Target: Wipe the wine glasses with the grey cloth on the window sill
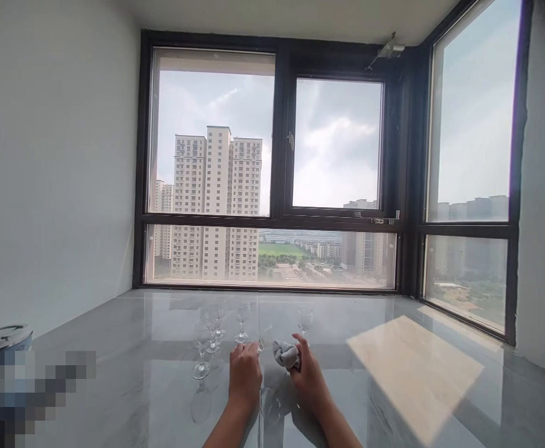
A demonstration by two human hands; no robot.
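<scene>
My left hand [244, 373] is closed round a clear stemmed glass [264, 339], held a little above the glossy grey marble surface [160, 398]. My right hand [307, 376] grips a crumpled grey cloth [285, 354] right beside that glass. Several more small stemmed glasses stand upright ahead of my hands: one at the near left [201, 358], a pair behind it [215, 326], one in the middle [241, 323] and one to the right [305, 320].
The marble surface runs to a dark-framed corner window [282, 180] looking out on tall buildings. A sunlit patch [412, 367] lies on the right. A white lidded container [4, 339] sits at the left edge above a pixelated area.
</scene>
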